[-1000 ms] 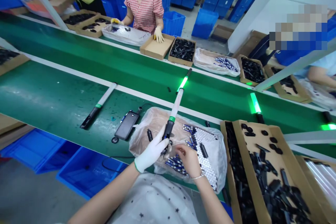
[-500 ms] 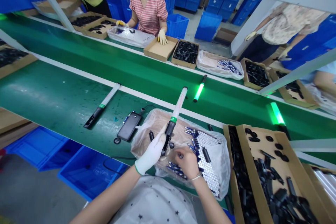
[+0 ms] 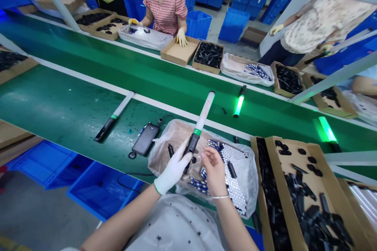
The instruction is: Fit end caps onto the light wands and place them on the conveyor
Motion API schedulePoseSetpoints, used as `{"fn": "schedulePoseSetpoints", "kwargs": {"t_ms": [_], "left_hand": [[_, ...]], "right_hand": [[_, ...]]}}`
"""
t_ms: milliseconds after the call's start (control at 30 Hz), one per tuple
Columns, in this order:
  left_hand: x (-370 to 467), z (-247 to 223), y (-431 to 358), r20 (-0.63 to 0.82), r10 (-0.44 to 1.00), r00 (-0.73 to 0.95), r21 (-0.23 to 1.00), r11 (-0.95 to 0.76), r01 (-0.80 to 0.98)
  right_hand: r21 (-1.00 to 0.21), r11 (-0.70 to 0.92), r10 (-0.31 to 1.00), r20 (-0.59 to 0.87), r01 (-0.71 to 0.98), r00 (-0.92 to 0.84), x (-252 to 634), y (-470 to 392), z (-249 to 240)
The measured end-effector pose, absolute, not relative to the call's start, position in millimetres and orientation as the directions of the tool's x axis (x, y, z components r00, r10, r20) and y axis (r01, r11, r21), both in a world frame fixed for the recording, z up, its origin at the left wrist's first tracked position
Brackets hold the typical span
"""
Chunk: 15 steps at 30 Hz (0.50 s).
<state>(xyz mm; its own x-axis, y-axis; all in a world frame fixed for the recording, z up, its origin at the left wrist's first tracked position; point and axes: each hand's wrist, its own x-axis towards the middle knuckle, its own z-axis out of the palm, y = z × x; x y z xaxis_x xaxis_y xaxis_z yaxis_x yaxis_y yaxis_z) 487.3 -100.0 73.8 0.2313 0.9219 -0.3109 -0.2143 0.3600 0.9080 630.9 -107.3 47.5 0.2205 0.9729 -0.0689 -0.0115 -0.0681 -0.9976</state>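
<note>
My left hand [image 3: 173,168], in a white glove, is closed around the black handle of a light baton [image 3: 204,111]. The baton has a clear tube and a green band and points up and away from me; part of its handle is hidden by the glove. My bare right hand [image 3: 215,174] is beside the handle, fingers curled. Blue-and-silver batteries [image 3: 203,172] show at its palm side and seem held by the lower fingers. Beneath both hands is a plastic-lined tray [image 3: 163,141] with many upright batteries [image 3: 235,192] and a black cylinder [image 3: 231,169] on them.
Another baton [image 3: 114,117] and a black phone [image 3: 145,139] lie to the left. Cardboard boxes of black parts [image 3: 318,219] stand at right. Glowing green batons [image 3: 239,104] lie on the green belt [image 3: 165,78]. Co-workers sit and stand across it.
My right hand has moved up toward the baton handle, its upper fingers loosening. My left hand has turned the baton slightly. The glowing batons have shifted right along the belt.
</note>
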Motion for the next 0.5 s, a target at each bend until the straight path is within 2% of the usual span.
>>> {"fn": "schedulePoseSetpoints", "kwargs": {"t_ms": [100, 167, 233, 300, 333, 500], "left_hand": [[488.2, 75.7, -100.7, -0.424, 0.866, 0.267, 0.823, 0.491, -0.286], [488.4, 74.8, -100.9, -0.433, 0.866, 0.25, 0.812, 0.495, -0.309], [488.3, 73.9, -101.1, -0.441, 0.855, 0.272, 0.793, 0.513, -0.328], [488.1, 73.8, -101.4, -0.451, 0.832, 0.322, 0.771, 0.545, -0.329], [488.1, 74.1, -101.6, -0.457, 0.821, 0.341, 0.763, 0.559, -0.325], [489.4, 78.3, -101.8, -0.472, 0.815, 0.335, 0.749, 0.571, -0.336]], "right_hand": [[-0.938, -0.036, 0.999, -0.039, 0.345, -0.004, 665.3, -113.2, 24.6], [-0.797, 0.082, 0.984, -0.03, 0.598, -0.175, 679.4, -115.3, 7.1], [-0.65, 0.142, 0.97, -0.058, 0.746, -0.235, 683.0, -115.2, -9.1], [-0.569, 0.095, 0.976, -0.107, 0.817, -0.188, 678.7, -113.5, -21.4], [-0.568, 0.051, 0.982, -0.123, 0.821, -0.146, 675.2, -112.4, -26.0], [-0.725, -0.096, 0.992, -0.13, 0.682, 0.001, 663.6, -107.5, -36.7]]}}
